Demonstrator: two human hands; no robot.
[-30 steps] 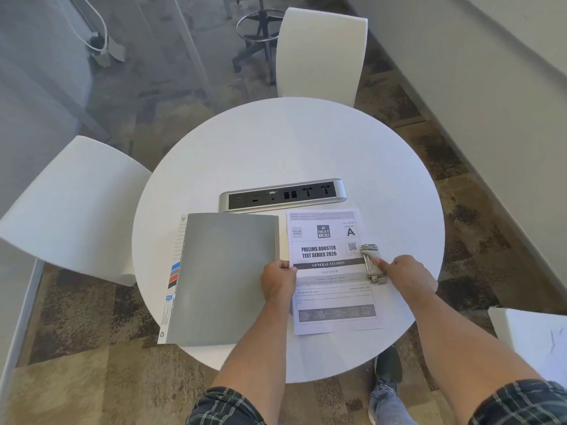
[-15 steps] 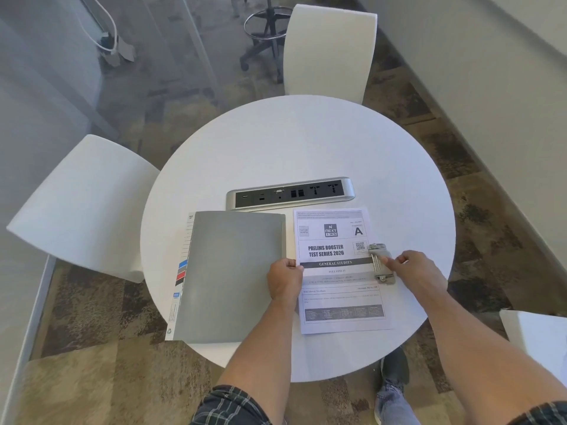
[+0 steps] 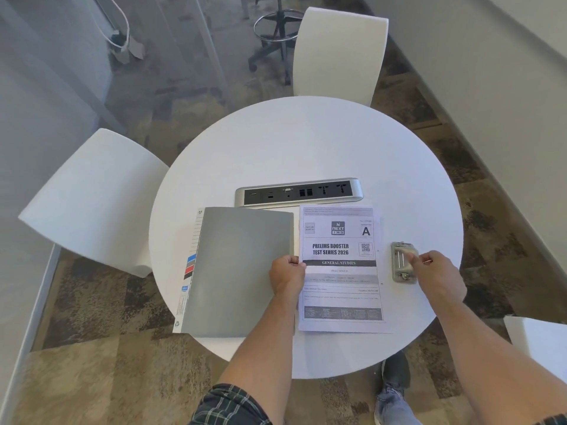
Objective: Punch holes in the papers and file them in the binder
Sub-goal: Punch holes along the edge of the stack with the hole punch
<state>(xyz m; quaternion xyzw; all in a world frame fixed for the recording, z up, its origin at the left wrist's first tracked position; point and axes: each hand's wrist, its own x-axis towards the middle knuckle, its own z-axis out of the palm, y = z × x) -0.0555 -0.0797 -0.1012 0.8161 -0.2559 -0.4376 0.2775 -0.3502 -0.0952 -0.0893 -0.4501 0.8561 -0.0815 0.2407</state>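
Note:
A closed grey binder (image 3: 239,271) lies on the round white table (image 3: 306,142), to the left of a printed stack of papers (image 3: 337,299) headed "PRELIMS BOOSTER TEST SERIES 2026". My left hand (image 3: 287,276) is curled at the papers' left edge, pinching it right beside the binder. A small metal hole punch (image 3: 399,271) rests on the bare table just right of the papers, apart from their edge. My right hand (image 3: 435,271) grips the punch from the right, with fingers over its top.
A silver power socket strip (image 3: 299,191) sits just beyond the binder and papers. White chairs stand at the left (image 3: 92,204) and far side (image 3: 337,53), with a stool (image 3: 276,35) behind. Another white surface (image 3: 540,342) shows at the lower right.
My right hand has slid the hole punch rightward off the papers' right edge onto the bare table. My left hand has stayed at the papers' left edge.

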